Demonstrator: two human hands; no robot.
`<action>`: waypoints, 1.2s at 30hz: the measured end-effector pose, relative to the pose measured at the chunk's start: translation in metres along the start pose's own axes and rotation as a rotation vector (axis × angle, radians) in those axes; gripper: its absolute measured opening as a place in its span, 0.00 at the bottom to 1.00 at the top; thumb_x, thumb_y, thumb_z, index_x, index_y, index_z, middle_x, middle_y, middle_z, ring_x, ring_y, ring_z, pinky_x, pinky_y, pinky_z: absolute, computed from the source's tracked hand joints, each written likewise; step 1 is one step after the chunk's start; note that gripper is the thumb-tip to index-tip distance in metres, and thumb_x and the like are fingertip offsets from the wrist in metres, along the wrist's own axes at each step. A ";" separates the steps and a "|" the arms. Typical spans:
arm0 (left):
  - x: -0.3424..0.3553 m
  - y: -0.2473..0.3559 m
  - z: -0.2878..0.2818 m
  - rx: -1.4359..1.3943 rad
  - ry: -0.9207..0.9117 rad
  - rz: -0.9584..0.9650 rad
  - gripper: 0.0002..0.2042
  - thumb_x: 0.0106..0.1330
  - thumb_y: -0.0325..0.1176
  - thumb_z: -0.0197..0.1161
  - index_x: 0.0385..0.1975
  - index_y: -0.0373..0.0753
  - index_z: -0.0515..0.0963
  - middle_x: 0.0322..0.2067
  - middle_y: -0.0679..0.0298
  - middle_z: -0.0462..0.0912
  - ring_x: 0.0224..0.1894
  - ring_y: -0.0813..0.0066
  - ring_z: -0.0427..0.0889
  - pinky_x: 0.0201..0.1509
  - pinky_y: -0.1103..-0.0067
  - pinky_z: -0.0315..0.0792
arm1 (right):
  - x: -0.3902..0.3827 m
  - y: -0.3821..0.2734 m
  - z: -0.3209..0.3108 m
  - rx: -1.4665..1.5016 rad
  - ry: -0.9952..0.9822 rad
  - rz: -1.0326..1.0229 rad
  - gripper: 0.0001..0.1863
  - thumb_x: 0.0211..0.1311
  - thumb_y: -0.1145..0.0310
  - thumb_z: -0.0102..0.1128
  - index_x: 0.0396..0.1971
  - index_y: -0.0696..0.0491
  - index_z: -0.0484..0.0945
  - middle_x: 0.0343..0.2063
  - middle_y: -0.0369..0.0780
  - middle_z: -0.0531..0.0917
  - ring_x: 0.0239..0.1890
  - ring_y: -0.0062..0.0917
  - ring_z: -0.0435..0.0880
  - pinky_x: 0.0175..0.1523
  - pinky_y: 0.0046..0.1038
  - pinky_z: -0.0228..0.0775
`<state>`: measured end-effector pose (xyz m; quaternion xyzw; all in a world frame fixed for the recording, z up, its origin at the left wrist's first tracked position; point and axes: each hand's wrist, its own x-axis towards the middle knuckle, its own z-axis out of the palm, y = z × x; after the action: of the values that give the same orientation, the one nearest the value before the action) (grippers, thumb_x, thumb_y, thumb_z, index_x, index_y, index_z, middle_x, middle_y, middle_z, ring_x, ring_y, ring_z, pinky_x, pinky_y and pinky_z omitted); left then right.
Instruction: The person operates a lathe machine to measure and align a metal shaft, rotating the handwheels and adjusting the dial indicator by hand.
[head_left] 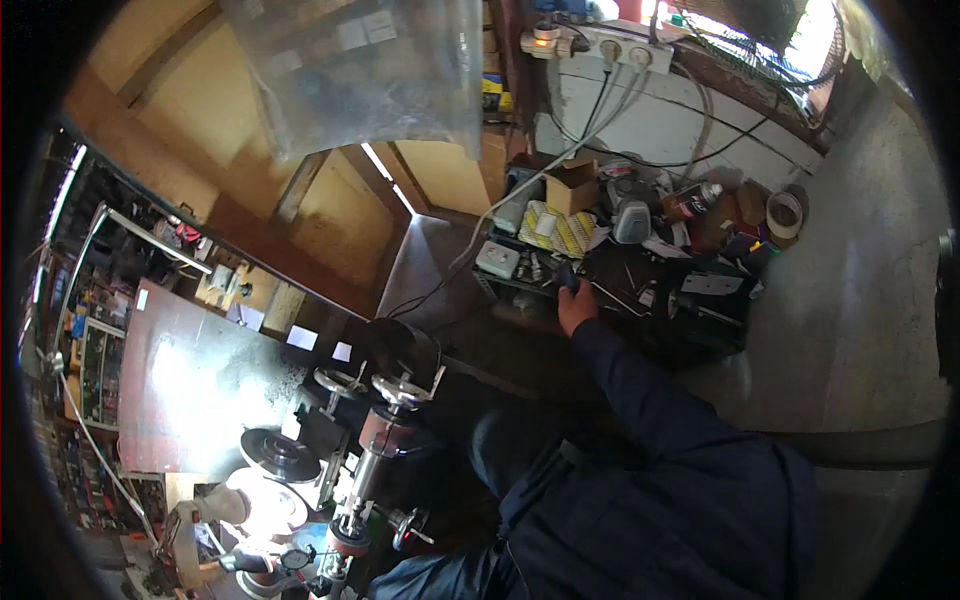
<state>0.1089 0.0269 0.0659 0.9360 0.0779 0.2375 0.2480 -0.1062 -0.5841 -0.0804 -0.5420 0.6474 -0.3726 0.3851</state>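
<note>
Right grip point(577, 306): fingers look curled round a small dark piece point(569, 276), thumb side toward me; fingertips are too small to make out. My left grip is out of view, so I cannot tell how it stands.

Location: the piece is at the near edge of the cluttered table point(606, 266), my arm outstretched. Whether it touches the top, I cannot tell.

Handling (judged): light enough for one hand, stiff, not fragile; perhaps slick if oily. Best held round its thicker near end, dark tip left free.

Surroundings: small metal fittings point(535, 268) just left, with a white box point(498, 260) past them. A thin metal rod point(622, 300) lies close on the right and could snag a sideways sweep. Behind: yellow-patterned packet point(556, 230), open cardboard box point(572, 188), rounded grey tool point(630, 215). Spray can point(697, 201) and tape roll point(785, 213) sit farther right. A grey cable point(590, 135) slants down past the left side; the machine's handwheel point(402, 391) stands well apart, nearer me.
</note>
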 end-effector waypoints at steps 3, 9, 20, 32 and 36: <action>0.002 0.009 0.013 -0.008 -0.014 0.040 0.13 0.65 0.35 0.65 0.42 0.32 0.83 0.39 0.48 0.86 0.43 0.55 0.84 0.52 0.67 0.75 | 0.024 0.021 -0.035 -0.180 0.175 0.007 0.27 0.65 0.61 0.60 0.56 0.61 0.65 0.47 0.53 0.76 0.51 0.52 0.76 0.55 0.49 0.68; 0.002 0.021 0.031 0.002 0.001 0.052 0.13 0.65 0.35 0.65 0.41 0.32 0.83 0.39 0.48 0.86 0.43 0.55 0.84 0.52 0.67 0.75 | 0.042 0.040 -0.105 -0.438 0.252 -0.031 0.25 0.61 0.66 0.64 0.53 0.59 0.66 0.51 0.52 0.74 0.53 0.48 0.75 0.55 0.46 0.70; 0.008 0.022 0.040 0.002 0.033 0.076 0.13 0.65 0.35 0.65 0.41 0.31 0.83 0.38 0.49 0.86 0.42 0.55 0.84 0.51 0.67 0.75 | 0.085 0.023 -0.104 -0.697 0.099 -0.260 0.16 0.62 0.58 0.62 0.39 0.55 0.82 0.42 0.49 0.80 0.49 0.45 0.79 0.51 0.45 0.74; 0.000 0.010 0.042 -0.038 0.092 0.028 0.12 0.66 0.35 0.64 0.40 0.31 0.83 0.37 0.49 0.86 0.41 0.55 0.84 0.51 0.67 0.75 | 0.115 0.024 -0.087 -0.587 -0.193 0.327 0.32 0.54 0.46 0.67 0.48 0.59 0.82 0.52 0.54 0.81 0.54 0.46 0.82 0.57 0.42 0.75; -0.001 -0.001 0.039 -0.049 0.116 0.027 0.12 0.66 0.35 0.64 0.40 0.31 0.83 0.37 0.49 0.86 0.41 0.55 0.84 0.51 0.67 0.75 | 0.114 0.028 -0.079 -0.686 -0.192 0.255 0.31 0.55 0.46 0.66 0.49 0.57 0.82 0.52 0.51 0.81 0.55 0.45 0.81 0.59 0.43 0.73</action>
<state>0.1274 0.0112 0.0350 0.9152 0.0739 0.2965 0.2625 -0.2026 -0.6878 -0.0823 -0.5872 0.7577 -0.0308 0.2833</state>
